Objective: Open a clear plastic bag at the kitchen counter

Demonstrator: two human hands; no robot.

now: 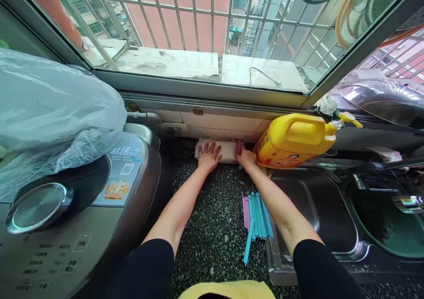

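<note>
A white, flat, oblong packet, perhaps folded cloth or paper, lies at the back of the dark speckled counter, against the tiled wall. My left hand rests flat on its left part with the fingers spread. At the packet's right end, my right hand has its fingers closed together around the edge; something pinkish shows at the fingertips, too small to make out. Nearer to me, beside my right forearm, several blue sealing clips and a few pink ones lie in a row. One blue clip sits askew across them.
A yellow detergent jug with a pump stands right of my right hand. Beyond it is a steel sink with a green basin. A large cooker with a plastic bag on top fills the left. A window frame runs behind.
</note>
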